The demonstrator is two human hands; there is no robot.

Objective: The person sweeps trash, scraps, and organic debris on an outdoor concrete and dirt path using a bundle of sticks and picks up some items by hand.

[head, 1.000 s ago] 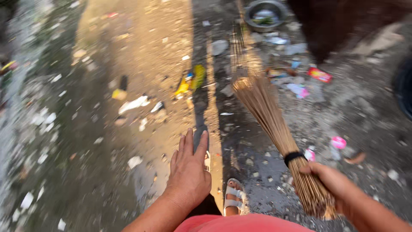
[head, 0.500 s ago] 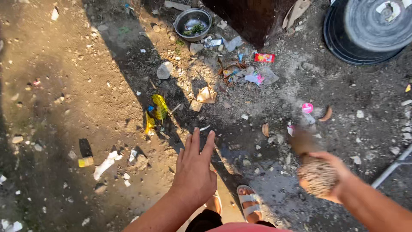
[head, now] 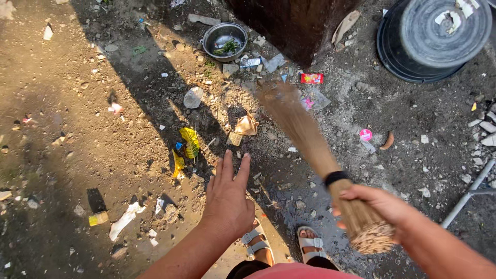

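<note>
At far end, broom (head: pixel 310 155) bristles blurred; right hand (head: pixel 374 206) grips handle.

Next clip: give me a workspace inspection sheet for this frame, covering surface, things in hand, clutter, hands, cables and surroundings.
Surface: bare dirt ground, half sunlit, half in shadow.
Things in hand: stick broom, bound by a black band, bristles blurred over the litter.
Clutter: yellow wrapper, red packet, pink lid, paper scraps, stones.
Hands: right hand grips the broom's bound end; left hand empty, fingers spread.
Cables: nothing seen.
Surroundings: metal bowl, black tub, grey pipe, white sandals.
</note>
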